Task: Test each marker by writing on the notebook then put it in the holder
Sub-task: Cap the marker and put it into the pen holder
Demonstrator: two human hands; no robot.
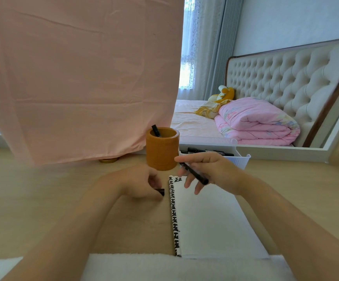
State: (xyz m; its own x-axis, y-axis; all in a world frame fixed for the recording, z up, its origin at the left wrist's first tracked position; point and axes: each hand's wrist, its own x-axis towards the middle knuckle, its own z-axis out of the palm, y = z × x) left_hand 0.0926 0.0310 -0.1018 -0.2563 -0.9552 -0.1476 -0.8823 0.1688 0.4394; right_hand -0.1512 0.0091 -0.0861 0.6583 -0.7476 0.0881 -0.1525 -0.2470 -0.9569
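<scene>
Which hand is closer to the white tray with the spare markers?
Right. The right hand, gripping a marker, is just in front of the white tray; the left hand, holding a black cap, lies farther off, in front of the wooden holder, left of the notebook.

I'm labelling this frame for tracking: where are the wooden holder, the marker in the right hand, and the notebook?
wooden holder [161, 154]: head view, front of its wall.
marker [195, 173]: head view, middle of its black barrel.
notebook [205, 220]: head view, blank white page.
</scene>
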